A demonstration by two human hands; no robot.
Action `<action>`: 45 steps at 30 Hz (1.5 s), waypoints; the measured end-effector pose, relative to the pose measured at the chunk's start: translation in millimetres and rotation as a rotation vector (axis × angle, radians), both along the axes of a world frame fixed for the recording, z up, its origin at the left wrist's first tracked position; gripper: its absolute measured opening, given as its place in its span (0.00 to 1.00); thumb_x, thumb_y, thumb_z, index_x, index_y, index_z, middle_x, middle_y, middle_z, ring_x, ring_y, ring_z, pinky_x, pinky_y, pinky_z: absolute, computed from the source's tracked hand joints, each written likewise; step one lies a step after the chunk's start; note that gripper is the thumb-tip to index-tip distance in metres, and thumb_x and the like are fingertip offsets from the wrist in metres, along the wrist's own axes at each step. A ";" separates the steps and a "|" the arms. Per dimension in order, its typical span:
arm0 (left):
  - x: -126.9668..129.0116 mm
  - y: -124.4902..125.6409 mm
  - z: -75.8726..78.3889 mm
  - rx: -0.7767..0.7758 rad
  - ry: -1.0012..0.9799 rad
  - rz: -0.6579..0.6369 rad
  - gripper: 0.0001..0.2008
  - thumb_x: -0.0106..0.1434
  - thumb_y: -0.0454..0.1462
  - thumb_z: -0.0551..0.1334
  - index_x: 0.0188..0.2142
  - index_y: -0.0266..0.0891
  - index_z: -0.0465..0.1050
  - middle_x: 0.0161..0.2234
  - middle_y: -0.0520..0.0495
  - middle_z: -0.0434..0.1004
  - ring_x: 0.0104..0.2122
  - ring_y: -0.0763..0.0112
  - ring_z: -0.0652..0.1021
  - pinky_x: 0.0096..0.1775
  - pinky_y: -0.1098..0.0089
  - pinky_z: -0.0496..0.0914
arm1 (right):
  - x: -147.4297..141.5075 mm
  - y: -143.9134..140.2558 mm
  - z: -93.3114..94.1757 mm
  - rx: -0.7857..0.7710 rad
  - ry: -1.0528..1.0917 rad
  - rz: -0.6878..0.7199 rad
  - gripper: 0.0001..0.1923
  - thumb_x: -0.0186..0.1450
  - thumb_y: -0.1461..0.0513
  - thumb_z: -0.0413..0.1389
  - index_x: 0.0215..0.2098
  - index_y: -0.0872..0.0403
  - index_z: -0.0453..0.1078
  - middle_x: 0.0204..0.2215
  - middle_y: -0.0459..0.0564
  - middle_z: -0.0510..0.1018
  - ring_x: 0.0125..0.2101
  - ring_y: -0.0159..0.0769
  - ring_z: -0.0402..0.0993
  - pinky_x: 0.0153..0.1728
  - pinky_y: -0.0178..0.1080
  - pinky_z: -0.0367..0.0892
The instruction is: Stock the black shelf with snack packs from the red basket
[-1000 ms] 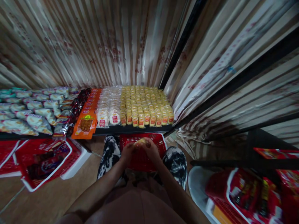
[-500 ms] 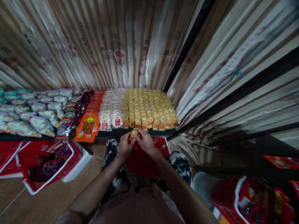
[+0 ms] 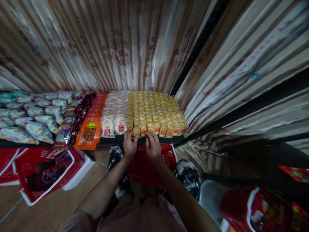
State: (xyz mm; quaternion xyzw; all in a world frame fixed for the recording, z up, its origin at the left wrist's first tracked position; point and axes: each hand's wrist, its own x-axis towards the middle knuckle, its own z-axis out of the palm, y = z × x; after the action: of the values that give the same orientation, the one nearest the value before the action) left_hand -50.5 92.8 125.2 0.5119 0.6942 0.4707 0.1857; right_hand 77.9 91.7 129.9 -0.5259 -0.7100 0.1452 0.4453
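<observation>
Rows of small yellow wrapped cakes (image 3: 156, 111) with red-and-white labels stand on the low dark shelf (image 3: 113, 141). My left hand (image 3: 129, 145) is at the shelf's front edge, thumb and fingers closed about a wrapped cake (image 3: 136, 131) in the front row. Beside it on the right, my right hand (image 3: 153, 146) has its fingers curled together against the front of the row. Whether it grips a packet is hidden. Below both hands, a red basket (image 3: 166, 158) sits between my knees; its inside is mostly covered by my arms.
Left of the cakes lie white round packets (image 3: 120, 124), orange pretzel-stick bags (image 3: 89, 133), dark packets (image 3: 64, 130) and white snack bags (image 3: 40, 129). Red baskets stand at the lower left (image 3: 45, 174) and lower right (image 3: 238, 206). A striped curtain (image 3: 135, 48) hangs behind.
Both hands held one wrapped cake together over the basket. That cake now stands in the front row at the left, and my right hand has moved apart to the right.
</observation>
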 end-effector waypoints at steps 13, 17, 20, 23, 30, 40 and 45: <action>0.5 0.2 -1.8 0.123 0.044 -0.001 0.16 0.61 0.40 0.57 0.48 0.37 0.65 0.38 0.46 0.68 0.29 0.74 0.71 0.38 0.70 0.69 | 7.1 1.1 -8.4 0.018 0.021 -0.086 0.19 0.64 0.66 0.43 0.49 0.53 0.68 0.42 0.56 0.67 0.46 0.39 0.65 0.50 0.46 0.65; -1.5 3.1 -2.5 0.130 0.067 -0.007 0.16 0.62 0.40 0.55 0.49 0.38 0.66 0.35 0.48 0.69 0.31 0.74 0.72 0.39 0.70 0.69 | 6.5 0.9 -10.0 0.045 0.019 -0.088 0.19 0.64 0.66 0.43 0.50 0.55 0.67 0.42 0.57 0.67 0.46 0.39 0.64 0.50 0.46 0.64; -1.1 5.0 -3.5 0.136 0.034 0.001 0.18 0.62 0.40 0.55 0.51 0.38 0.64 0.32 0.50 0.68 0.30 0.74 0.71 0.36 0.72 0.70 | 6.4 1.4 -10.8 0.056 0.022 -0.102 0.19 0.65 0.65 0.42 0.51 0.56 0.66 0.42 0.58 0.67 0.46 0.40 0.64 0.50 0.47 0.64; -0.5 5.3 -2.5 0.144 0.031 0.004 0.18 0.62 0.40 0.55 0.51 0.38 0.64 0.33 0.49 0.68 0.30 0.74 0.71 0.36 0.72 0.70 | 6.2 2.2 -12.3 0.051 0.028 -0.123 0.20 0.66 0.64 0.42 0.55 0.55 0.62 0.44 0.59 0.67 0.47 0.40 0.64 0.49 0.48 0.65; -0.8 13.2 -1.3 0.144 0.082 -0.032 0.14 0.63 0.40 0.55 0.47 0.39 0.68 0.36 0.47 0.69 0.29 0.75 0.71 0.35 0.73 0.69 | 2.4 5.4 -21.9 0.016 0.033 -0.138 0.23 0.66 0.62 0.42 0.59 0.56 0.56 0.48 0.61 0.66 0.49 0.42 0.64 0.51 0.49 0.64; 0.5 20.0 -5.5 0.134 0.127 -0.054 0.16 0.63 0.40 0.56 0.49 0.38 0.67 0.36 0.47 0.68 0.29 0.75 0.71 0.36 0.72 0.69 | 5.3 8.5 -30.3 0.014 -0.045 -0.107 0.25 0.65 0.63 0.42 0.61 0.55 0.52 0.49 0.60 0.66 0.49 0.43 0.63 0.51 0.51 0.63; 4.0 23.1 -4.8 0.098 0.186 -0.042 0.15 0.63 0.39 0.55 0.49 0.40 0.67 0.40 0.45 0.69 0.34 0.71 0.73 0.40 0.70 0.69 | 4.2 9.5 -29.8 0.007 -0.056 -0.093 0.26 0.65 0.63 0.42 0.61 0.56 0.52 0.48 0.60 0.68 0.49 0.44 0.63 0.51 0.53 0.62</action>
State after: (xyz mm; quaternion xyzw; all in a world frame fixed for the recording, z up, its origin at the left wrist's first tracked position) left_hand -46.4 115.9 120.4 0.5764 0.6735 0.4506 0.1050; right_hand 82.1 101.1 100.1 -0.5605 -0.6974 0.1070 0.4336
